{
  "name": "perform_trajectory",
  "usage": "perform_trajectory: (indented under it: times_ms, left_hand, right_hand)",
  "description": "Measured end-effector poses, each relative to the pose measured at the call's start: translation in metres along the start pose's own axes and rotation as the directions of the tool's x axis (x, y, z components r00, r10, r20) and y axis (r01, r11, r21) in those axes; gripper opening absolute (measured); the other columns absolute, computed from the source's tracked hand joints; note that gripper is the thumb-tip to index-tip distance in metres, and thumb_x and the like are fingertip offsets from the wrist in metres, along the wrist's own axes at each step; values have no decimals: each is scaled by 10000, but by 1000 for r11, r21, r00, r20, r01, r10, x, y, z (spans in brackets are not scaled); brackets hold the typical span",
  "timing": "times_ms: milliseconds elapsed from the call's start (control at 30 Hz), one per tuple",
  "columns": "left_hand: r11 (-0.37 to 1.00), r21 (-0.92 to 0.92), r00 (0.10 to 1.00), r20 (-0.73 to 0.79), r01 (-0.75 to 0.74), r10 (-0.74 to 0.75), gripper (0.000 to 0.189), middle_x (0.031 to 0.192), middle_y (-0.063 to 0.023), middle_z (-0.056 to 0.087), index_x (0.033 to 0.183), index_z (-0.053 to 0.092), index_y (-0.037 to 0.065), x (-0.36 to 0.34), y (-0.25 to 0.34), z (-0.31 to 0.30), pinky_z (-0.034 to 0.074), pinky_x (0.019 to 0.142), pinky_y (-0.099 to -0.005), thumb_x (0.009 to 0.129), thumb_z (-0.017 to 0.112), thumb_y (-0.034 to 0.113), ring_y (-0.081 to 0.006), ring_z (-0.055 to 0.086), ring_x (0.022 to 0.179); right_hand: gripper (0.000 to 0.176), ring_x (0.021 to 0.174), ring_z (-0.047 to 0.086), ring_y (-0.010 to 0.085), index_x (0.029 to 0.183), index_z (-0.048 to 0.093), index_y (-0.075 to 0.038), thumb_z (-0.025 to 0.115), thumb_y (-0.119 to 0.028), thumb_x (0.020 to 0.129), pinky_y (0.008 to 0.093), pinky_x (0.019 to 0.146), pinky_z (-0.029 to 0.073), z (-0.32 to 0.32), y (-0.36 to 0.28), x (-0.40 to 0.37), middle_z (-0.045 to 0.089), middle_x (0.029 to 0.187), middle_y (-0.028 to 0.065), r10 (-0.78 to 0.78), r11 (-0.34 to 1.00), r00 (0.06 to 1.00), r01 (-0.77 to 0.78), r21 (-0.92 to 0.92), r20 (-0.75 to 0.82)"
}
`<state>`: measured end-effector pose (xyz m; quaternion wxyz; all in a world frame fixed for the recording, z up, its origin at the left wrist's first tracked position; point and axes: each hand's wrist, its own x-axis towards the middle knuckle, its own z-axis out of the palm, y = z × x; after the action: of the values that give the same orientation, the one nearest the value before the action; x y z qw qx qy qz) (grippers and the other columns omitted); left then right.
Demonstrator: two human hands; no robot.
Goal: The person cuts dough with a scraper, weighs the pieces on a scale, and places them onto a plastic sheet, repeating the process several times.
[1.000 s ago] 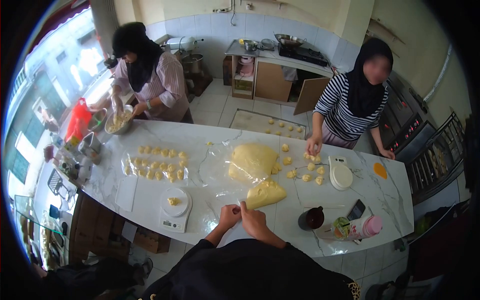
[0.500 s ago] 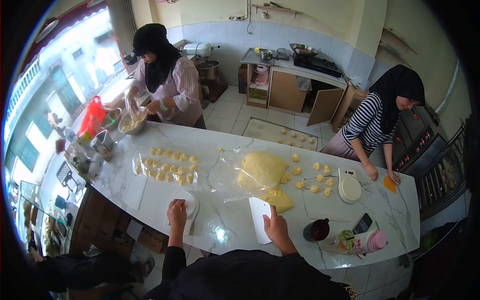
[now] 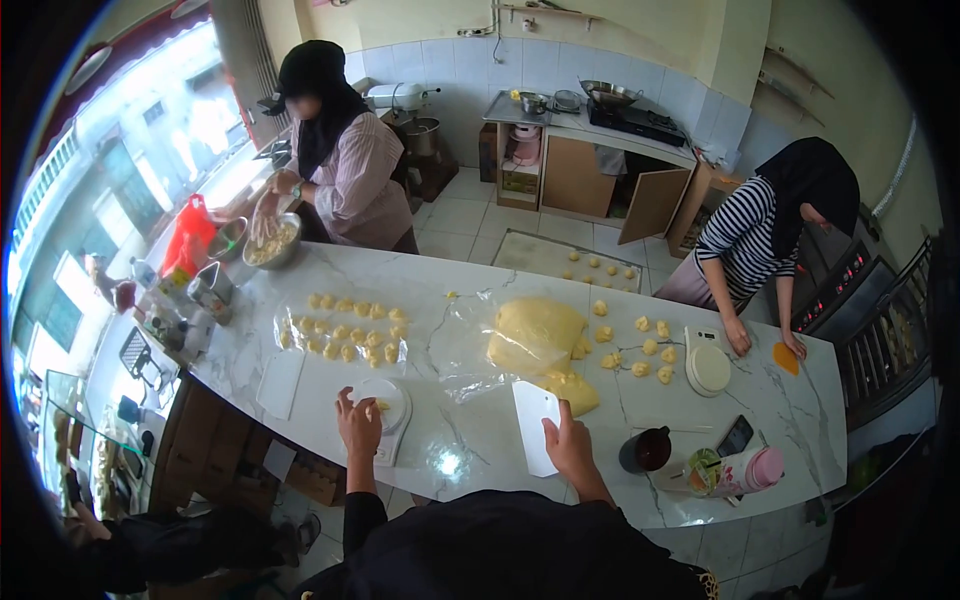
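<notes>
Weighing-out step, by the look of it: a small dough piece (image 3: 383, 406) is sat on the pan of the white scale (image 3: 392, 435) at the near edge of the counter (image 3: 480, 440). The left hand (image 3: 357, 425) is laid against the pan with its fingers stretched out loosely, and nothing is gripped as far as can be seen. The right hand (image 3: 572, 450) is closed round the lower end of a white scraper (image 3: 535, 425), just beside the cut dough lump (image 3: 572, 392). The next move probably calls for the readout to be checked and a bit trimmed off or added. Containers: a metal bowl (image 3: 272, 243) of crumbly mix is being worked by a co-worker, and a tray (image 3: 520, 255) on the floor is dotted with dough balls.
</notes>
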<state>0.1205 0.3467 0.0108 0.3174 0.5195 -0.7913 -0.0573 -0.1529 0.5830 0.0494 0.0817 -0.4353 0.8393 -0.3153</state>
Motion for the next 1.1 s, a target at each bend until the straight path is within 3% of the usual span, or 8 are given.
perform_trajectory:
  times_ms: [133,233,300,600,667,900,967,1100]
  left_hand:
    - [995,-42,996,4,-86,86,242,1191,-145,448,980,633,59,0,21,-14,446,833,-414,739,638,81,-328,506,983]
    - [976,-214,997,-78,-38,21,329,1166,-147,461,1070,586,76,4,45,-22,463,805,-406,745,630,58,-317,523,957]
    - [926,-361,987,-148,-110,60,380,1160,-143,473,1111,564,79,3,46,-17,483,774,-361,743,612,-4,-295,536,938]
    - [917,-398,883,-422,24,-207,355,1089,-131,526,1099,562,47,-24,23,-49,485,676,-305,756,618,-25,-211,579,792]
    - [928,-361,863,-437,92,-255,355,1089,-134,525,1107,563,46,-38,3,-62,485,672,-298,762,611,-25,-193,579,781]
    - [916,-294,754,-526,273,-394,287,1084,-91,537,1095,578,44,-70,-51,-111,491,619,-252,808,595,46,-129,567,729]
    - [908,-310,727,-549,281,-413,289,1076,-89,540,1096,577,46,-68,-60,-114,487,632,-260,808,596,48,-133,566,729]
    - [904,-336,733,-540,263,-414,297,1058,-88,552,1101,570,43,-49,-52,-101,479,667,-286,805,593,40,-146,569,737]
  right_hand:
    - [473,594,573,437,1260,359,-40,538,-247,874,514,540,443,-7,-5,-6,582,631,237,16,1000,1000,-16,2,3]
    - [459,602,573,436,1245,370,-36,547,-229,869,517,541,439,-13,-3,-10,583,636,236,6,999,1000,-5,40,-17]
    - [455,608,574,438,1241,376,-33,549,-226,866,515,542,438,-17,-1,-12,585,639,235,0,999,1000,0,37,-12]
    - [408,674,570,452,1209,396,-8,534,-205,880,522,560,422,-37,13,-6,595,722,265,-136,985,990,139,100,-35]
    - [360,675,571,451,1174,406,-4,523,-191,889,513,551,423,-42,10,-4,594,725,266,-133,986,991,129,107,28]
    - [332,704,579,449,1152,407,8,523,-163,893,476,559,442,-35,2,-3,593,739,267,-124,978,992,121,168,9]
    - [333,683,578,445,1155,406,7,522,-164,894,472,548,436,-33,0,-4,588,711,261,-184,953,978,202,225,-99]
    - [336,682,576,444,1158,405,8,520,-165,895,469,545,434,-33,0,-5,584,705,261,-201,954,976,214,210,-80]
